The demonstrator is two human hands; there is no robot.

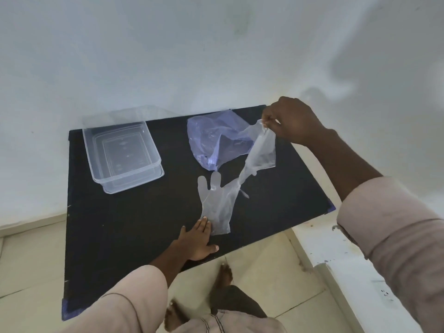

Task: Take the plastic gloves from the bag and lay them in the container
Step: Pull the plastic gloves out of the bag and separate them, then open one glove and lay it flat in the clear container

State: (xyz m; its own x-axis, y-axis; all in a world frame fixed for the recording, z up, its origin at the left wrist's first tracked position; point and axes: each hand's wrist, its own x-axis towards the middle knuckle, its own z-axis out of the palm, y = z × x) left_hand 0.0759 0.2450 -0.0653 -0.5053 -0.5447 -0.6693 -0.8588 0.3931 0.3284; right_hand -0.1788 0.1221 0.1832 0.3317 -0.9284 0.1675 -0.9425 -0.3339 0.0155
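A clear plastic glove (217, 203) lies flat on the black table (134, 224), fingers pointing away from me. My left hand (199, 239) presses its fingertips flat on the glove's cuff edge. My right hand (292, 121) is raised at the back right, pinching the cuff of a second clear glove (260, 152) that hangs down and touches the first. The crumpled blue-tinted bag (213, 138) lies behind them. An empty clear rectangular container (122, 152) sits at the back left.
The table stands against a pale wall (168, 56). A white ledge (336, 255) runs along the right. Beige floor tiles and my bare feet (224, 275) show below the table's front edge.
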